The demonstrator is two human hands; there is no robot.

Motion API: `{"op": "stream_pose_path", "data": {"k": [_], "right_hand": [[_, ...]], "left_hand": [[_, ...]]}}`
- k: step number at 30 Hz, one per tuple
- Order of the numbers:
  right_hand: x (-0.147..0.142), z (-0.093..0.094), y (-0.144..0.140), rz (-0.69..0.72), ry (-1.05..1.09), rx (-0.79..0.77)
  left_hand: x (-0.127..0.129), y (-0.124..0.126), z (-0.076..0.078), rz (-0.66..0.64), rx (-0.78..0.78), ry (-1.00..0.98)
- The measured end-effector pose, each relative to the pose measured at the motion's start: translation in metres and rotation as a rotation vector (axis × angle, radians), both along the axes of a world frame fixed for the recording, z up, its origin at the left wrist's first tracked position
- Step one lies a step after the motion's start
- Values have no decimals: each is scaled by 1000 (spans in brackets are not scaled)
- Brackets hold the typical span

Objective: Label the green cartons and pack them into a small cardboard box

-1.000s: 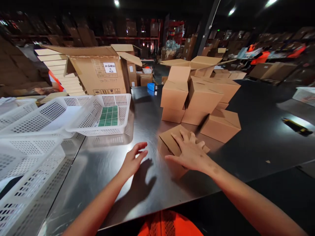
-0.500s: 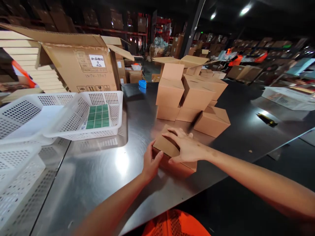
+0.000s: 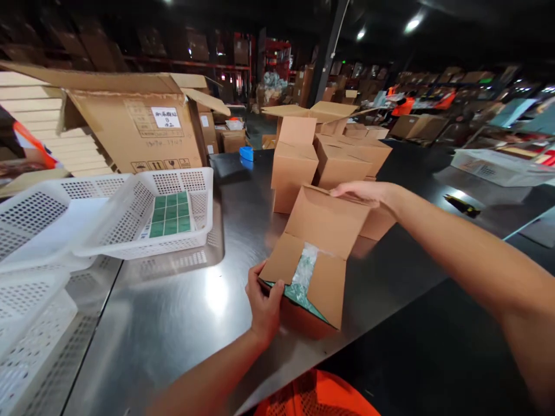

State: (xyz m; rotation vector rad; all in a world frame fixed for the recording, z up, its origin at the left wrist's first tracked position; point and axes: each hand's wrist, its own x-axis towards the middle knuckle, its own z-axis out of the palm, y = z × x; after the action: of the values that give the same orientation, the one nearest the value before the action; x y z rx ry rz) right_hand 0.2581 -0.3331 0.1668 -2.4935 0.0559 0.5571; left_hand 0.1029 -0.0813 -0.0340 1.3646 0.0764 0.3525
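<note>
A small cardboard box point(image 3: 312, 315) stands on the steel table point(image 3: 182, 312) right in front of me, its top flaps open. Greenish contents under clear wrap point(image 3: 303, 274) show inside. My left hand point(image 3: 263, 303) grips the box's near left corner. My right hand point(image 3: 364, 192) holds the edge of the large raised flap point(image 3: 327, 222), which stands upright. Behind it sits a stack of closed small boxes point(image 3: 321, 164).
White perforated baskets point(image 3: 130, 225) crowd the left side, one holding a green gridded sheet point(image 3: 170, 214). A big open carton point(image 3: 143, 136) lies behind them. A blue tape roll point(image 3: 246, 153) sits at the table's far edge. Warehouse shelving fills the background.
The box was closed with my right palm on its lid. Now my left hand grips its corner, and my right hand has lifted the top flap up, exposing the contents.
</note>
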Motion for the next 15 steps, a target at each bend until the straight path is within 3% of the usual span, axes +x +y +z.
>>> {"op": "stream_pose_path", "data": {"k": [3, 8, 10, 12, 15], "right_hand": [[13, -22, -13, -10, -97, -140], [-28, -107, 10, -6, -134, -85], [-40, -129, 16, 4, -146, -18], [-47, -134, 15, 3, -208, 49], [-60, -118, 8, 3, -443, 141]], "left_hand": [[0, 0, 5, 6, 13, 47], [-4, -2, 7, 48, 61, 78], [-9, -6, 9, 79, 54, 125], [-15, -13, 7, 122, -1, 178], [-24, -19, -11, 247, -82, 199]]}}
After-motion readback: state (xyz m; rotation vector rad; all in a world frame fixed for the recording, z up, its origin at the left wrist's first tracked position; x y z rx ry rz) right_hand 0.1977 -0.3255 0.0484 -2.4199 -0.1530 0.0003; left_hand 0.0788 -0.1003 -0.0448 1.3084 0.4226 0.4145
